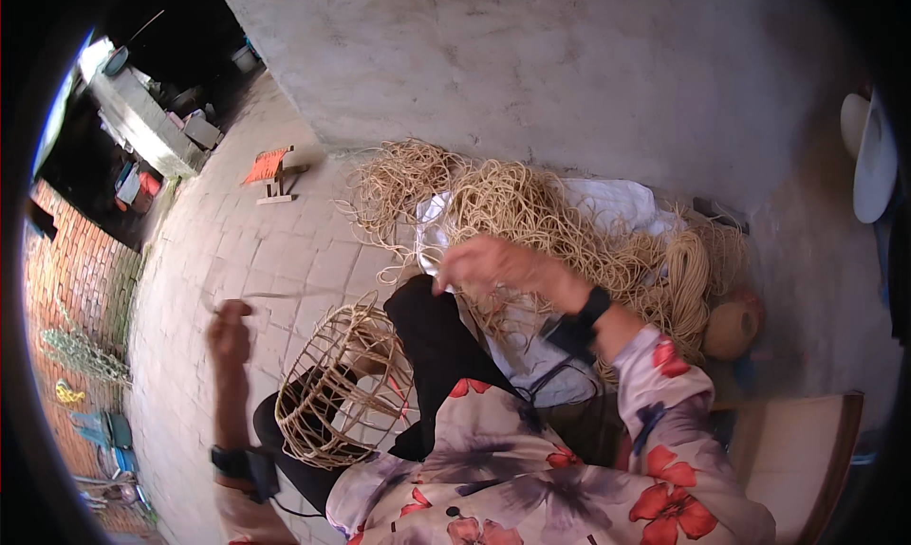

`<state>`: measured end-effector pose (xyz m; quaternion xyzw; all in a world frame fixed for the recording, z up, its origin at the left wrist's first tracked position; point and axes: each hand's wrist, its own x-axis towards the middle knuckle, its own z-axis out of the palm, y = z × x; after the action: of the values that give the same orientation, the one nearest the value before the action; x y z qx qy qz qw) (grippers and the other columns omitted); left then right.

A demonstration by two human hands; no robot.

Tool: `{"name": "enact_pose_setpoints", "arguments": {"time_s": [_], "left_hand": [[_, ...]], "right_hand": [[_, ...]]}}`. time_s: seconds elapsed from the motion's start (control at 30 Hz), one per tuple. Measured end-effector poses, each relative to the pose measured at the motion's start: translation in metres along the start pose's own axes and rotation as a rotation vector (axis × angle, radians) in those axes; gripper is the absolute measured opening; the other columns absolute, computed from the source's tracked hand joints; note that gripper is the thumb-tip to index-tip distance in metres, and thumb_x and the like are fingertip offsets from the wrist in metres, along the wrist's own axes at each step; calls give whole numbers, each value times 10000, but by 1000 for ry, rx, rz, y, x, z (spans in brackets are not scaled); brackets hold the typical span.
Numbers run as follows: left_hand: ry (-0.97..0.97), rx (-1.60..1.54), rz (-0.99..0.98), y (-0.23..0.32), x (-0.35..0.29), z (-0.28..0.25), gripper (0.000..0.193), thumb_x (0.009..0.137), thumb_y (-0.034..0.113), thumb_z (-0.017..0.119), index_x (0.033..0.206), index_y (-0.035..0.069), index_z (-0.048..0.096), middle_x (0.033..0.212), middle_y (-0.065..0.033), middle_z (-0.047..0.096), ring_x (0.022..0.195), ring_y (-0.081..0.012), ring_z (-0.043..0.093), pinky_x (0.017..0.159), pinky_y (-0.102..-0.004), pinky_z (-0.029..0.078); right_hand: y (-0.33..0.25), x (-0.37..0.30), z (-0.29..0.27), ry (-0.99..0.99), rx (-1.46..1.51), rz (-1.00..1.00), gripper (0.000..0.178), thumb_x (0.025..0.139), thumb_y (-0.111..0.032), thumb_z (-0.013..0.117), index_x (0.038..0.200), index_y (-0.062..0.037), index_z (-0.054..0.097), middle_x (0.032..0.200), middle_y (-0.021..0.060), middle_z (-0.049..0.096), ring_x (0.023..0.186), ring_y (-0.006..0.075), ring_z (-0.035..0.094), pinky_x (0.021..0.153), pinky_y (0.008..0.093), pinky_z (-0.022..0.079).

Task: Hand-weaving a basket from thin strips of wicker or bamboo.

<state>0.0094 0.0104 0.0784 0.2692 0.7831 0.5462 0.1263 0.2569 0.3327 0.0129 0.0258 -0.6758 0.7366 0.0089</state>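
An openwork basket (353,405) of tan cord-like strands rests on my lap between my knees, tilted, with wide gaps in its sides. Left of it my left hand (230,332) is raised, its fingers closed on a thin strand (285,295) that stretches rightward toward the top of the basket. Over my right knee hovers my right hand (489,265), smeared by motion. Whether its fingers hold anything cannot be made out. Just beyond that hand lies a large heap of loose tan cord (517,203).
White cloth sheets (607,203) lie under the cord heap, against a grey wall (531,71). A coiled cord bundle (685,284) and a round tan object (731,331) sit at the right. A small stool (270,170) with an orange seat stands on the paved floor (213,251).
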Motion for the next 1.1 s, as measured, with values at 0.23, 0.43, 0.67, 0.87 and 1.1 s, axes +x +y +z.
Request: {"name": "enact_pose_setpoints", "arguments": {"time_s": [0.23, 0.43, 0.67, 0.87, 1.1], "left_hand": [[536, 67, -185, -91, -19, -199, 182, 922, 283, 503, 838, 146, 588, 511, 97, 259, 392, -14, 192, 343, -212, 136], [883, 80, -246, -179, -35, -308, 241, 879, 296, 515, 947, 125, 670, 538, 50, 298, 411, -82, 248, 355, -260, 191], [946, -43, -381, -205, -127, -405, 362, 916, 344, 510, 1227, 175, 587, 595, 91, 330, 428, -8, 234, 357, -179, 191], [467, -66, -238, -104, -76, -234, 397, 860, 153, 526, 1251, 105, 569, 745, 79, 464, 493, -3, 295, 412, -161, 222], [47, -200, 284, 43, -38, -41, 394, 947, 259, 500, 1246, 12, 568, 1129, -109, 641, 1062, -188, 582, 962, -312, 409]], "right_hand": [[-42, -78, -85, 160, 65, 230, 278, 905, -273, 588, 942, -5, 653, 742, -13, 601, 542, 19, 387, 459, 177, 317], [-72, -66, -80, 277, -737, 239, 238, 846, -276, 579, 809, -59, 669, 743, -1, 605, 622, 88, 459, 597, 266, 427], [-94, -91, -118, 566, -1561, 178, 244, 815, -258, 513, 738, -45, 604, 710, 153, 596, 691, 351, 569, 651, 415, 453], [-117, 9, -43, 708, -1355, -85, 237, 838, -287, 527, 801, -79, 635, 734, 168, 613, 683, 345, 591, 641, 431, 456], [-152, 101, 127, -20, -839, -415, 172, 889, -161, 595, 880, -1, 659, 633, 11, 549, 621, 54, 484, 569, 249, 414]]}}
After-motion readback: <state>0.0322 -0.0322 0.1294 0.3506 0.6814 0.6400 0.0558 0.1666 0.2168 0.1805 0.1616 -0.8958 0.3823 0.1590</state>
